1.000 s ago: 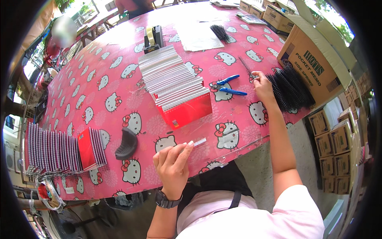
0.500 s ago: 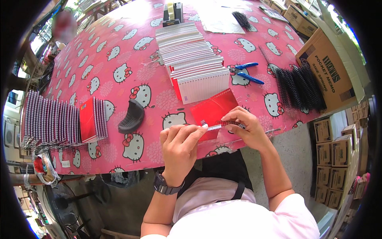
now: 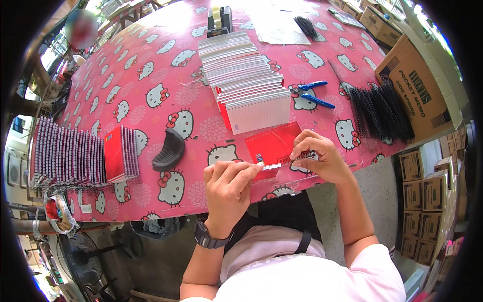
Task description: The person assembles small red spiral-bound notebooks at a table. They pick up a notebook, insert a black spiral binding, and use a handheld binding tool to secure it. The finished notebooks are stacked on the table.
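A small notepad with a red cover [image 3: 271, 143] lies near the table's front edge, its punched edge facing me. My left hand [image 3: 229, 183] is closed, pinching the near left corner of the notepad. Between the thumb and fingers of my right hand [image 3: 322, 157] is a black spiral coil [image 3: 308, 154], held at the right end of the punched edge. Part of the coil seems to pass through the holes there; the fingers hide some of it. Just beyond stands a long row of unbound notepads [image 3: 246, 75], white page edges up.
Blue-handled pliers [image 3: 314, 94] lie right of the row. Black coils [image 3: 380, 113] are heaped beside a cardboard box [image 3: 415, 83]. Bound notepads [image 3: 75, 153] stand at left, near a black curved object [image 3: 169, 150]. A tape dispenser [image 3: 219, 21] sits at the back.
My right hand has moved slightly right and up with the coil, away from my left hand. The notepad's red cover has shifted a little to the right; my left hand keeps its pinch.
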A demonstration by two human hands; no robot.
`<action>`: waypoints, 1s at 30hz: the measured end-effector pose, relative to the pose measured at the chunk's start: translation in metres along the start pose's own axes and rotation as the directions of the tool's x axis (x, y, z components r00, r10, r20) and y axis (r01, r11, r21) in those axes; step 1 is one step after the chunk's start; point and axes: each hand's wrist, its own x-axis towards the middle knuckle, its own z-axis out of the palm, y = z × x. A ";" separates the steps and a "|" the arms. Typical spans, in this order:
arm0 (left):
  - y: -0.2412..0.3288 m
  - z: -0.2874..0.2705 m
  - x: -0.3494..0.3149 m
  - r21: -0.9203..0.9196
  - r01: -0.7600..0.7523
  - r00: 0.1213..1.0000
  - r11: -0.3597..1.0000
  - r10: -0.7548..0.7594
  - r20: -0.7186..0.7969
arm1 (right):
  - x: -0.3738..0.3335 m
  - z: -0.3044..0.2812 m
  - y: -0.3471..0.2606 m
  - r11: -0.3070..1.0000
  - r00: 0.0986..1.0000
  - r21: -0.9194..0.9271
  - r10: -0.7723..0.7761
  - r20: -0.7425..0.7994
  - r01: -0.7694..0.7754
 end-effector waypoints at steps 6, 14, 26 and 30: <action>0.003 0.000 -0.002 0.008 0.022 1.000 1.000 -0.022 -0.004 | 0.002 -0.003 -0.003 0.994 0.993 -0.062 -0.084 0.084 0.090; 0.013 -0.004 -0.001 0.032 0.074 0.995 0.997 -0.075 0.058 | 0.001 -0.006 -0.013 0.995 0.976 -0.010 0.095 0.195 -0.095; 0.031 0.012 -0.006 0.079 0.025 0.981 0.997 -0.040 0.190 | 0.047 -0.001 -0.026 0.987 0.972 -0.157 0.029 0.232 0.008; 0.030 0.010 -0.007 0.071 -0.050 0.989 0.996 0.039 0.142 | 0.125 0.065 -0.054 0.956 0.891 -0.272 0.028 0.454 0.108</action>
